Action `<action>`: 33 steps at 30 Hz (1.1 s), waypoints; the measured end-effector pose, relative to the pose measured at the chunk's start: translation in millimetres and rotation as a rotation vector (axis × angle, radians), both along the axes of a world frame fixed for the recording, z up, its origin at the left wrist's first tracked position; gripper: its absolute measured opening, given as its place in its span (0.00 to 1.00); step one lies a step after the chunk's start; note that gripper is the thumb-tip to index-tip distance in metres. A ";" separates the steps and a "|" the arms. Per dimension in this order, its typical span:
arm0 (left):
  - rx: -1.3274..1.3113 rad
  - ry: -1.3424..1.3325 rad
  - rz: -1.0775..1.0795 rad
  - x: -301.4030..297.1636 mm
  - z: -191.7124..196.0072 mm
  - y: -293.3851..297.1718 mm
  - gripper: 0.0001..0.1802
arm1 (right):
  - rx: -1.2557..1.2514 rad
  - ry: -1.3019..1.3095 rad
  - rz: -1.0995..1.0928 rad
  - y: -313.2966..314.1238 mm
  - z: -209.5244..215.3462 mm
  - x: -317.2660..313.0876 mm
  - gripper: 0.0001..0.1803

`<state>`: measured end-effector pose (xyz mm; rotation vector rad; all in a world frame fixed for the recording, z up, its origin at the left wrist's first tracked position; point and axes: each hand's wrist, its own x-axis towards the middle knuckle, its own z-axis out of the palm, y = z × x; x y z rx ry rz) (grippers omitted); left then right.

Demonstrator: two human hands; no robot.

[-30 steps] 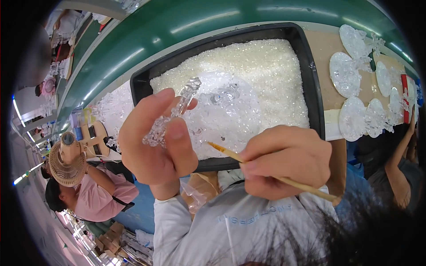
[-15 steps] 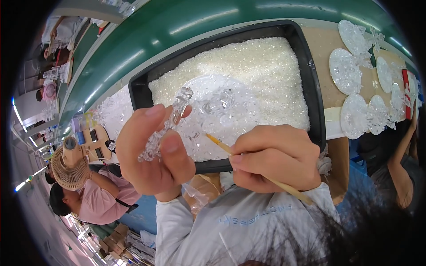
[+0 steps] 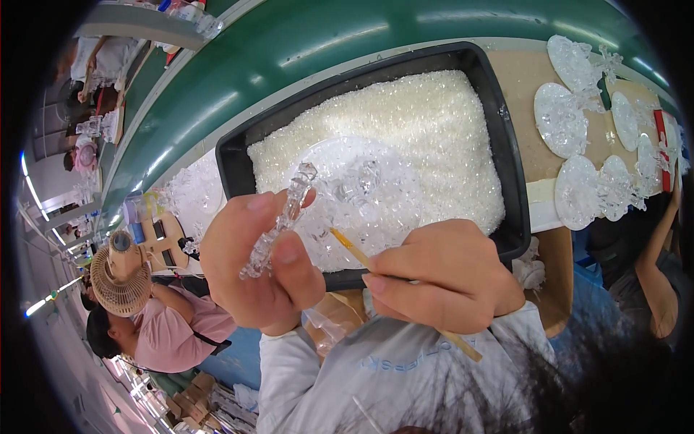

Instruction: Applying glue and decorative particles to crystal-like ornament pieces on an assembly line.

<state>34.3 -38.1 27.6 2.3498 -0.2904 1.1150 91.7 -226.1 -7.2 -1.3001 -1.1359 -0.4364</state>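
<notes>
**Clear stem held up over the tray, stick tip drawing close**

The left hand [image 3: 264, 271] is closed around a clear, knobbly plastic stem [image 3: 278, 220], pinched between thumb and fingers so that it stands tilted, its upper end leaning to the right above the fingertips. The right hand [image 3: 441, 278] is clamped on a thin wooden stick [image 3: 350, 247], whose yellowish tip points up and left toward the stem, while its other end juts out below the hand over the white sleeve [image 3: 405, 369].

Both hands hover in front of a black tray [image 3: 506, 181] heaped with small clear beads [image 3: 419, 137]; a clear round disc [image 3: 361, 192] lies on the heap just behind the stem. The tray sits on the counter [image 3: 524, 94] beside a green conveyor belt [image 3: 303, 43]. To the right on the counter lie several more clear round pieces [image 3: 560, 119], well apart from the hands.

Against the picture from a second ago, the stem's top has sunk from over the middle of the bead heap to near its front edge, and the left hand has come down with it (the grip looks the same). The right hand has shifted a little left and lower, so the stick tip now sits nearer the stem. At lower left another person in a pink top [image 3: 170, 333] sits by a small fan [image 3: 119, 271], much as before.
</notes>
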 end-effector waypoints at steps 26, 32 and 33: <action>-0.115 0.049 -0.019 6.6 5.5 -2.7 0.16 | 0.062 0.096 -0.262 -3.6 -2.4 2.5 0.15; -0.277 0.035 -0.088 8.6 5.7 -6.6 0.17 | 0.035 0.107 -0.252 3.0 -0.6 1.3 0.14; -0.281 0.031 -0.088 9.0 6.2 -6.2 0.18 | 0.020 0.135 -0.262 2.9 -1.3 -0.6 0.14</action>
